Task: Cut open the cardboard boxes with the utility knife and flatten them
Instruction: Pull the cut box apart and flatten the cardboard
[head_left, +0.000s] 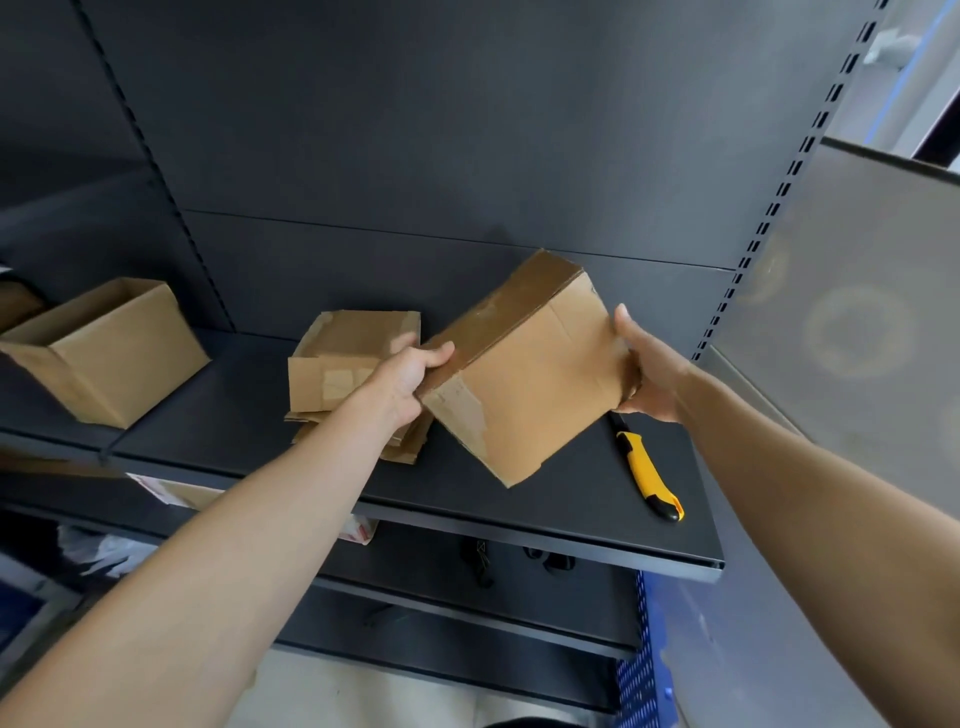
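L hand fingers curl over the top-left edge of the box, thumb on the near side, pinching the cardboard wall. R hand presses flat vs the box's right side, fingers together & mostly hidden behind the cardboard, thumb pointing up along the edge; can't tell how far they wrap round. Box is held between both hands, tilted w/ one corner down, over the shelf; can't tell if that lowest corner touches the shelf or hangs just above it. Tape patches show on its lower-left corner.

Both forearms bare, reaching in from the bottom of the view.

Knife, yellow & black, lies on the shelf just right of the box, below the R hand, not touched. Its far end runs under the box's edge.

Behind the L hand: flat stack of cardboard on the shelf, taped pieces on top. Further left, well apart, open box stands upright on the shelf, top open.

Dark back panel behind it all. Lower shelves below hold small items, too dim to tell.
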